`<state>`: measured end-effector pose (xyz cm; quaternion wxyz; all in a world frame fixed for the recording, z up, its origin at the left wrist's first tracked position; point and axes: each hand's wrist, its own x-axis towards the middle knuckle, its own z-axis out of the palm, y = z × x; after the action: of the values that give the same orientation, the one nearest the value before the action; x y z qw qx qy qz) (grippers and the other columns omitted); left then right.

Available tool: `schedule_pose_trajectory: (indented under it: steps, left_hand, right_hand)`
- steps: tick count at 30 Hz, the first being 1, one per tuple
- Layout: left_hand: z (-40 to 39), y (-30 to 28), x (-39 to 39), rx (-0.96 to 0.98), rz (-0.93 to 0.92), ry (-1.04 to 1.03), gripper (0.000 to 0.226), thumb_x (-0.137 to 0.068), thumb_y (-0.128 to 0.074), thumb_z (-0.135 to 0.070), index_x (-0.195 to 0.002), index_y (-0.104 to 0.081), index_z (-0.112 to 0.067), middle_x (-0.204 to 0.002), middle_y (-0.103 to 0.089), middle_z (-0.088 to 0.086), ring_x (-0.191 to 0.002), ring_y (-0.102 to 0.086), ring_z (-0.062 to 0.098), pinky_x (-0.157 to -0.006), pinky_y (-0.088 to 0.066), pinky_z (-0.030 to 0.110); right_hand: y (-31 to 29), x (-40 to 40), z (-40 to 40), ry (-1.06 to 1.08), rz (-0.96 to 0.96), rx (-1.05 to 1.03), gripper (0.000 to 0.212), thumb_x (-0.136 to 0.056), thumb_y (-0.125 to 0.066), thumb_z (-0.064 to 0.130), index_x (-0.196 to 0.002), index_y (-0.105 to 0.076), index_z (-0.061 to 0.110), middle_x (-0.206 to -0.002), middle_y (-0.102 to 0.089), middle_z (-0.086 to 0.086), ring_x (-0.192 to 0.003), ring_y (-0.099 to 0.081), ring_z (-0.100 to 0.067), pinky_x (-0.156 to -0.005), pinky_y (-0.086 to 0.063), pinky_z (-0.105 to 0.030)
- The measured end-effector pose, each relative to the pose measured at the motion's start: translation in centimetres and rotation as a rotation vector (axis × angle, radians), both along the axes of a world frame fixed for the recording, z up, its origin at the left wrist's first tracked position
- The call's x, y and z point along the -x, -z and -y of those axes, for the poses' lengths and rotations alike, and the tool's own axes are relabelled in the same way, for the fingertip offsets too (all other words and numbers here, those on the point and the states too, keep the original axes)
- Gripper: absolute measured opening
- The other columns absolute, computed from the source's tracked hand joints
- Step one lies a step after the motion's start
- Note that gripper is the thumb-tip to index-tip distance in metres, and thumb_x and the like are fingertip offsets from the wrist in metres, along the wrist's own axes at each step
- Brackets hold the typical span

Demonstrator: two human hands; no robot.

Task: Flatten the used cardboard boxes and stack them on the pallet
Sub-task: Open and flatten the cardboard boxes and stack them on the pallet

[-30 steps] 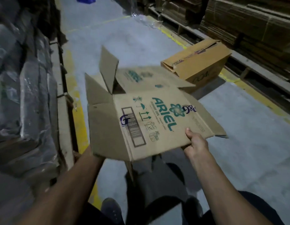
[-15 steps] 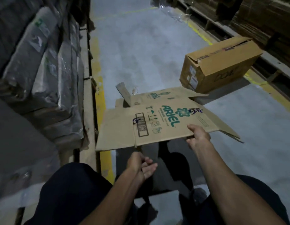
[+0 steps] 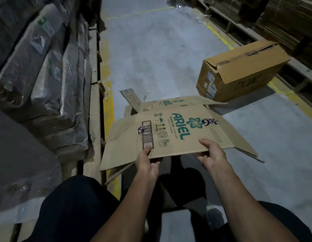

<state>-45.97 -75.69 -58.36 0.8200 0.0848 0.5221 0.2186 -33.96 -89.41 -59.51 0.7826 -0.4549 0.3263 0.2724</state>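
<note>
— Cardboard first: what shape is it in?

— The flattened brown cardboard box with teal ARIEL lettering is pressed nearly flat and held low over the grey concrete floor. Its printed panel faces up, showing a barcode, handling symbols and a teal flower logo. One small flap at the far end stands up; the side flaps splay outward.

— Who has hold of it?

— Both hands, at the near edge. The left hand pinches it with the thumb on top beside the barcode and the fingers underneath. The right hand grips likewise, thumb over, fingers curled below.

— And around it?

— An unflattened tan cardboard box sits on the floor beyond, to the right, its top flaps loosely closed. Plastic-wrapped bundles of what look like flattened cartons line the left side, though the dimness makes that uncertain. A yellow floor line runs alongside them.
</note>
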Motion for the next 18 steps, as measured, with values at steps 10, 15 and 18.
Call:
schedule_pose_trajectory:
  steps: [10,15,18]
  left_hand:
    - [-4.4,2.0,1.0,-0.124,-0.215,0.052,0.043,-0.084,-0.064,0.010,-0.126,-0.058,0.001,-0.118,-0.068,0.023,-0.094,-0.069,0.036,-0.100,-0.047,0.060]
    - [-5.5,0.8,0.6,-0.076,-0.281,0.007,0.045,-0.083,-0.063,0.013,-0.126,-0.058,0.003,-0.116,-0.067,0.025,-0.097,-0.068,0.038,-0.072,-0.058,0.051]
    - [-6.7,-2.5,0.2,-0.071,-0.280,-0.016,0.046,-0.082,-0.060,0.016,-0.127,-0.057,0.003,-0.116,-0.066,0.026,-0.092,-0.068,0.037,-0.054,-0.060,0.045]
  right_hand:
    - [0.6,-0.9,-1.0,0.110,-0.003,-0.014,0.032,-0.095,-0.060,0.003,-0.126,-0.063,0.011,-0.098,-0.076,-0.011,-0.071,-0.074,-0.024,-0.046,-0.058,-0.037]
    - [-0.8,-1.2,-1.8,0.182,-0.009,0.123,0.028,-0.089,-0.059,-0.011,-0.108,-0.062,0.011,-0.099,-0.071,-0.012,-0.072,-0.070,-0.025,-0.047,-0.059,-0.042]
    - [-3.9,-1.3,-2.6,0.191,-0.034,0.126,0.031,-0.087,-0.059,-0.015,-0.097,-0.064,0.014,-0.101,-0.070,-0.010,-0.078,-0.069,-0.025,-0.057,-0.061,-0.045]
